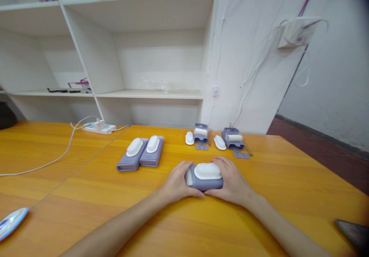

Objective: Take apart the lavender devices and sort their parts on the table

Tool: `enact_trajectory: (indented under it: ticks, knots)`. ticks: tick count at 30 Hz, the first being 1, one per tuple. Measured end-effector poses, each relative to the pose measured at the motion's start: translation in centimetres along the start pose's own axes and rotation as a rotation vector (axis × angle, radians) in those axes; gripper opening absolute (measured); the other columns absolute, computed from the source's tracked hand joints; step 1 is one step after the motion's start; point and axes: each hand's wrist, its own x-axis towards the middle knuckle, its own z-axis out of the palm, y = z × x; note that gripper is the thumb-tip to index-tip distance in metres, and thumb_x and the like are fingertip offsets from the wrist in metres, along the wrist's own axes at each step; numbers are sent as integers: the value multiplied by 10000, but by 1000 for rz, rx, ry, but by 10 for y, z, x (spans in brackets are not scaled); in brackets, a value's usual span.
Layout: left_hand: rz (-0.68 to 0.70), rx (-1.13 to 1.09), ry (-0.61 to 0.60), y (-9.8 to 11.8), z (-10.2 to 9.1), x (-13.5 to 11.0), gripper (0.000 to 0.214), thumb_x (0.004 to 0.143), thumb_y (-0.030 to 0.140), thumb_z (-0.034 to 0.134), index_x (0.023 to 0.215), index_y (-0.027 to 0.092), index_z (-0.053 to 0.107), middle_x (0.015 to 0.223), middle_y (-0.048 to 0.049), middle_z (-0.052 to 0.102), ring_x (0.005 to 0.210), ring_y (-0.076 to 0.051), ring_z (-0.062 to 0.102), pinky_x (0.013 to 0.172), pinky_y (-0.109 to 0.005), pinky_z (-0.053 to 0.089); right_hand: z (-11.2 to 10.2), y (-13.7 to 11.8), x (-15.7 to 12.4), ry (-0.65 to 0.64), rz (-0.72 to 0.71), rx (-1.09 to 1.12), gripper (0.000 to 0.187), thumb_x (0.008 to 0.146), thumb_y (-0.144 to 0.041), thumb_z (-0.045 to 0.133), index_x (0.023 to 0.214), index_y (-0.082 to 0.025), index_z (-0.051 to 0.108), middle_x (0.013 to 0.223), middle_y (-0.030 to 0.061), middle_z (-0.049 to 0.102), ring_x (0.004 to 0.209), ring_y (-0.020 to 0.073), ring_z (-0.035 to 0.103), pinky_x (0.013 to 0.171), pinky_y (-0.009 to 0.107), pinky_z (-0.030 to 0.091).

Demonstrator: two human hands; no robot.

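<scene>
My left hand is closed round the left end of a purple-grey plastic case, its thumb along the near edge. From the other side, my right hand grips the right end of the same case. On top of the case sits a white oval piece with a studded upper face. A pale panel shows at the case's left end, beside my left fingers. Farther left lie two similar purple-grey cases, a left one and a right one, each with a smooth-looking white oval piece on top.
Two part sets stand at the back: purple-grey housings, white rollers, springs, flat cut-out plates and loose white ovals. A power strip trails a cable leftward. A phone-like dark slab lies right; a glossy disc-shaped thing, left.
</scene>
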Motion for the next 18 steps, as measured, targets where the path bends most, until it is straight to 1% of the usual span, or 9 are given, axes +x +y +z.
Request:
enact_trajectory:
  ticks: [4, 6, 8, 10, 12, 15, 18]
  knots:
    - [20, -8, -68, -1, -8, 2, 1021, 419, 593, 812, 1298, 200, 472, 1225, -95, 558, 1107, -283, 529, 987, -407, 399, 0, 6, -3, -46, 7, 48, 689, 553, -549, 762, 1086, -198, 503, 1024, 84, 590, 926, 268, 559, 799, 392, 461]
    - [32, -5, -99, -1, -9, 3, 996, 439, 579, 813, 1295, 198, 477, 1243, -93, 551, 1122, -280, 520, 1001, -404, 387, 0, 8, -4, -28, -21, 30, 682, 560, -543, 762, 1085, -194, 502, 1023, 92, 594, 923, 274, 560, 803, 398, 457]
    - [54, 7, -79, 0, -7, 3, 951, 481, 552, 809, 1295, 191, 475, 1225, -91, 555, 1113, -269, 521, 998, -395, 389, 0, 10, -4, 6, -64, 8, 679, 579, -530, 756, 1100, -182, 494, 1052, 112, 590, 951, 288, 552, 835, 417, 442]
    - [66, 21, -21, 1, -4, 4, 912, 521, 524, 802, 1298, 183, 467, 1199, -95, 555, 1100, -264, 520, 984, -388, 397, 0, 11, -4, 29, -94, -10, 665, 601, -514, 747, 1109, -170, 489, 1066, 127, 587, 967, 297, 543, 858, 436, 426]
    - [54, 18, 9, 2, -2, 4, 903, 524, 515, 803, 1294, 182, 470, 1178, -96, 556, 1083, -262, 524, 964, -381, 411, 0, 11, -3, 39, -89, -21, 655, 607, -504, 745, 1109, -167, 492, 1057, 128, 590, 959, 299, 542, 855, 444, 424]
    - [20, -27, -51, 3, -5, 6, 902, 484, 526, 817, 1264, 201, 500, 1157, -79, 573, 1052, -255, 542, 942, -372, 424, -1, 12, -4, 18, -56, -10, 659, 594, -512, 754, 1101, -176, 503, 1035, 114, 598, 938, 290, 547, 832, 433, 442]
    - [8, -68, -114, 3, -12, 6, 876, 467, 511, 827, 1236, 229, 517, 1163, -57, 573, 1055, -251, 539, 948, -371, 418, -2, 13, -5, -8, -67, 2, 675, 590, -524, 759, 1110, -180, 500, 1059, 111, 597, 960, 285, 545, 843, 424, 446]
